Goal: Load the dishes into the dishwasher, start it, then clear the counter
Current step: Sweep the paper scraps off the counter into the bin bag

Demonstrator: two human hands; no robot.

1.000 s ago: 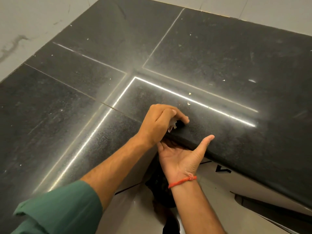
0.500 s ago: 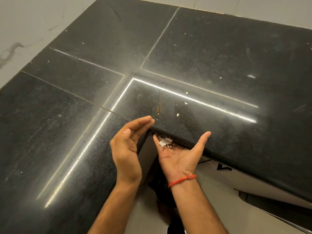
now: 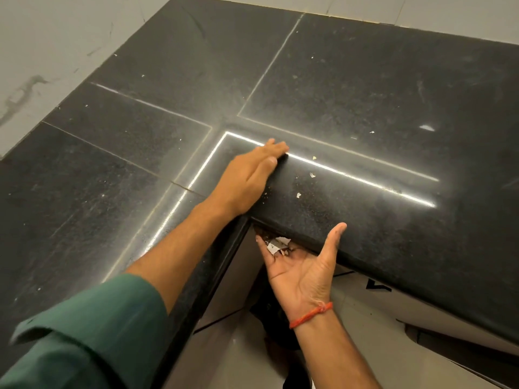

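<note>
Black granite counter point(image 3: 365, 88) carries pale crumbs point(image 3: 298, 195), likely light, dry and too small to pinch; we judge sweeping suits them; our left hand point(image 3: 247, 178) lies flat, fingers straight, beside them; our right hand point(image 3: 302, 265) waits cupped, palm up, under the rounded edge, already holding paper scraps point(image 3: 276, 244); further flecks sit well apart; nothing blocks the path.

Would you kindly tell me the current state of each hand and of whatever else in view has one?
Left hand: flat, fingers straight, resting on the black stone counter.
Right hand: palm up, cupped below the counter's edge, carrying pale paper-like scraps.
Small pale crumbs: lying loose on the counter, right of the left hand.
Red thread bracelet: worn on the right wrist.
</note>
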